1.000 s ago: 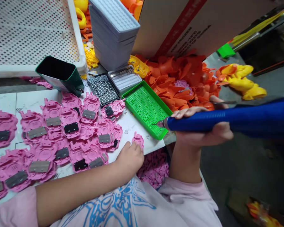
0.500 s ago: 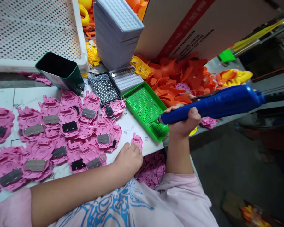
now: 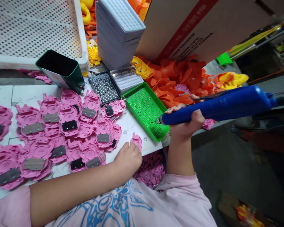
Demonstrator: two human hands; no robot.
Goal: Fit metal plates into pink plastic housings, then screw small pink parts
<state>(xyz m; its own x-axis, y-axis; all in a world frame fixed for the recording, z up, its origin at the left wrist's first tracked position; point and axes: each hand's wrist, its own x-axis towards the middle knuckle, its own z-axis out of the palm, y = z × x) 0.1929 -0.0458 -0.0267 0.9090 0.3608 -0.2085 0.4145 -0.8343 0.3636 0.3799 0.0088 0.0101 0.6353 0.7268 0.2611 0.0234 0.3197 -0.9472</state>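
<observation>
My right hand point(image 3: 186, 123) is wrapped round a blue electric screwdriver point(image 3: 215, 105). Its bit points down into a green perforated tray point(image 3: 145, 108) that holds many small screws. At the near table edge, my left hand point(image 3: 129, 157) has its fingers closed on a small pink plastic part point(image 3: 136, 141), partly covered by the fingers. To the left lie many pink plastic housings point(image 3: 104, 130), spread out and overlapping, most with a grey or black plate screwed on. Whether a screw sits on the bit is too small to tell.
Behind the green tray are a black perforated tray point(image 3: 105, 90), a white tray point(image 3: 126, 78) with small round pieces and a tall stack of white trays point(image 3: 118, 37). A dark green bin point(image 3: 61, 72) stands left. Orange parts point(image 3: 177, 74) pile before a carton point(image 3: 180, 28). Pink parts point(image 3: 151, 170) fill the space below the edge.
The screwdriver and my right hand have shifted very slightly to the right, its bit still over the green tray. My left hand keeps its hold on the pink part.
</observation>
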